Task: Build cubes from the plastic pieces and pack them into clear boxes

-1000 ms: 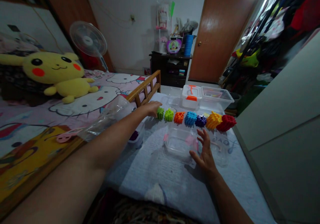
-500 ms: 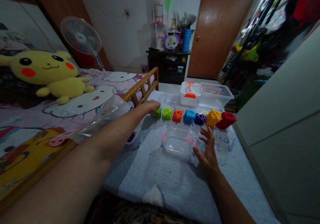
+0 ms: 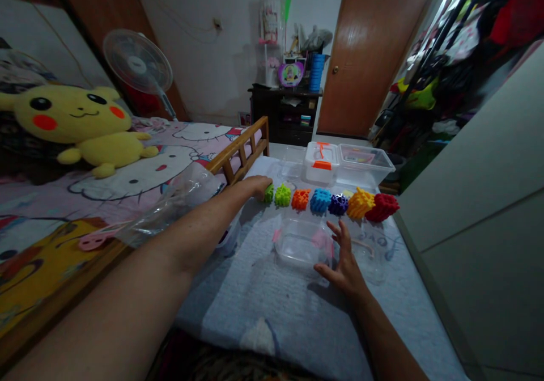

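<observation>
A row of textured plastic block clusters crosses the cloth-covered surface. My left hand (image 3: 257, 186) reaches to the row's left end, its fingers closed round a green block cluster (image 3: 269, 193) that they partly hide. Rightward come a lime cluster (image 3: 283, 195), an orange cluster (image 3: 301, 199), a blue cluster (image 3: 320, 200), a purple cluster (image 3: 339, 204), a yellow cluster (image 3: 361, 203) and a red cluster (image 3: 383, 207). Nearer to me sits a clear plastic container (image 3: 297, 248) with pink clips. My right hand (image 3: 345, 267) hovers at its right side, fingers spread, holding nothing.
Behind the row stand a clear box with orange clips (image 3: 322, 164) and a long clear bin (image 3: 368, 163). A transparent lid (image 3: 370, 259) lies at right. Beside my left forearm are a wooden rail (image 3: 238, 154), a plastic bag (image 3: 178, 199) and another container (image 3: 229, 239).
My right hand has shifted left and slightly toward me, closer to the clear container's side. My left hand stays at the green cluster, and the row looks the same.
</observation>
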Demonstrator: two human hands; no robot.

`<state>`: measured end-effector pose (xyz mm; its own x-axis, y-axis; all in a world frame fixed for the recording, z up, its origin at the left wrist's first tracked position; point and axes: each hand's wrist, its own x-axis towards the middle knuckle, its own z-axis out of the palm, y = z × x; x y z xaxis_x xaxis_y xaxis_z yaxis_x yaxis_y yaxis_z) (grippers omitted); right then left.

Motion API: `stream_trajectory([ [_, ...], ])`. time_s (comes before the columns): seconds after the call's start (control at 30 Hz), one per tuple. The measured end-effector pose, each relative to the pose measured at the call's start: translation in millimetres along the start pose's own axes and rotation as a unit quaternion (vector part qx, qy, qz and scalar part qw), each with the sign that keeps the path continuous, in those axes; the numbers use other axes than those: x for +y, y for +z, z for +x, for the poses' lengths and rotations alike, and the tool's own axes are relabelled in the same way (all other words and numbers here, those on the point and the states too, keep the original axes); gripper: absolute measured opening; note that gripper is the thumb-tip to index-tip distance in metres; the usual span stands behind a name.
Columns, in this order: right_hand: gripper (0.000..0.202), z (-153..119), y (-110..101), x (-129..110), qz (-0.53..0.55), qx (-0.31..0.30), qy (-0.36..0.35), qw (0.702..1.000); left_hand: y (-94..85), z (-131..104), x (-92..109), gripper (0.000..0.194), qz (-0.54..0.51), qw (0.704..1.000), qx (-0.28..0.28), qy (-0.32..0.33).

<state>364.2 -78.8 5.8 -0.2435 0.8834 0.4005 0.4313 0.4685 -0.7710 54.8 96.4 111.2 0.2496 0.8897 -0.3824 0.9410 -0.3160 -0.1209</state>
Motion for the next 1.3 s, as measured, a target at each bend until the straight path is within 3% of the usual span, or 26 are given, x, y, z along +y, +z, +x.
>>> stream_trajectory([
  [0.3,0.121,-1.0,0.4,3.1,0.021,-0.058,0.04,0.997,1.4,-0.9,1.9,0.059,-0.013,1.0,0.01,-0.01],
  [0.97,0.119,-1.0,0.5,3.8,0.001,-0.054,0.025,0.998,2.0,-5.2,-9.7,0.056,-0.011,0.999,0.043,-0.03],
  [1.3,0.116,-1.9,1.8,7.1,-0.019,-0.048,0.029,0.998,-11.9,-16.0,-9.0,0.048,0.012,0.999,0.047,-0.018],
])
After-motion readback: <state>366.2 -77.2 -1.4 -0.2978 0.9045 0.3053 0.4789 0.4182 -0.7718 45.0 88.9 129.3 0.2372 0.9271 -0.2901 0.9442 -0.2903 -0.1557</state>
